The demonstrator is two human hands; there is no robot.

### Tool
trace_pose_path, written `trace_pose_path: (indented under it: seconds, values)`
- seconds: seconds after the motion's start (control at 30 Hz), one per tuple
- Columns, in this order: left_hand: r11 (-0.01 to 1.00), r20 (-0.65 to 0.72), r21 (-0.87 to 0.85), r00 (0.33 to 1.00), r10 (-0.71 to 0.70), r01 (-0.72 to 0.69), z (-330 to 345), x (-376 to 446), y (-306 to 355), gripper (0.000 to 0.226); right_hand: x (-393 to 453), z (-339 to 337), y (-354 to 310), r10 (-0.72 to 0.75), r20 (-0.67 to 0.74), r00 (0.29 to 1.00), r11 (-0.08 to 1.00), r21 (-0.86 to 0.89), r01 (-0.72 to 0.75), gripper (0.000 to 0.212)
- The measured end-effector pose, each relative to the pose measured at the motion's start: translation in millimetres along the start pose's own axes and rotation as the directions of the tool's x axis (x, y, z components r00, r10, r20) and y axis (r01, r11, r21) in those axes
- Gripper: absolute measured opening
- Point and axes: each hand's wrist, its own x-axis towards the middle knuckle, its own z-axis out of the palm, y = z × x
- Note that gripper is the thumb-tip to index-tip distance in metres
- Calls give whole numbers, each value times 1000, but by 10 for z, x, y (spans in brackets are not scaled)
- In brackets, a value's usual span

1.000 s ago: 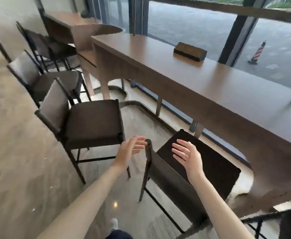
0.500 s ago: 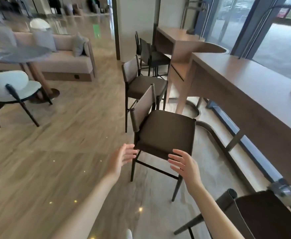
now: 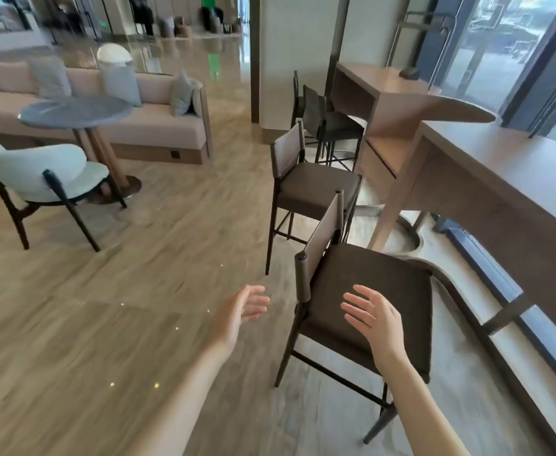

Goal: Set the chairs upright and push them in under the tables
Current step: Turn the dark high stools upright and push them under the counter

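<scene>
A dark brown bar chair (image 3: 382, 291) stands upright in front of me, its seat turned toward the long wooden counter table (image 3: 500, 166) on the right, a gap between them. My left hand (image 3: 240, 314) is open in the air just left of the chair's backrest post, touching nothing. My right hand (image 3: 373, 319) hovers open above the seat, fingers spread. A second upright bar chair (image 3: 316, 185) stands farther back near the counter's end. A third dark chair (image 3: 329, 126) stands at the far wooden desk (image 3: 378, 90).
To the left are a white lounge chair (image 3: 39, 172), a round grey table (image 3: 75, 111) and a beige sofa (image 3: 151, 126) on the wood floor. A pillar (image 3: 289, 60) rises behind. Windows run along the right behind the counter.
My view swung left from the nearest chair at the counter to the one beside it, which is now close in front. Both hands stayed open and empty and now flank its backrest.
</scene>
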Motion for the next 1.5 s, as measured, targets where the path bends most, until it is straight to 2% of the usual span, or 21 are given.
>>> trace_pose_path:
  seconds: [0.33, 0.57, 0.83, 1.13, 1.33, 1.5]
  values:
    - [999, -56, -4, 997, -50, 50, -314, 639, -37, 39, 620, 454, 76, 81, -12, 997, 997, 2, -81, 25]
    - [997, -5, 18, 997, -78, 78, -119, 1175, 56, 39, 1158, 560, 119, 123, -27, 992, 992, 29, -122, 24]
    - [994, -2, 76, 997, -73, 73, 187, 2249, 376, 40, 2288, 684, 17, 148, -77, 986, 985, 97, -140, 24]
    - [986, 111, 163, 993, -45, 27, 601, 3276, 742, 41, 3208, 711, -137, 179, -162, 970, 980, 121, -161, 25]
    - [983, 230, 185, 971, -64, 21, 934, 3623, 796, 39, 3263, 614, -179, 180, -243, 953, 979, 136, -151, 25]
    - [975, 356, 221, 930, -87, 6, 1205, 3864, 879, 38, 3217, 498, -109, 203, -365, 909, 975, 158, -154, 25]
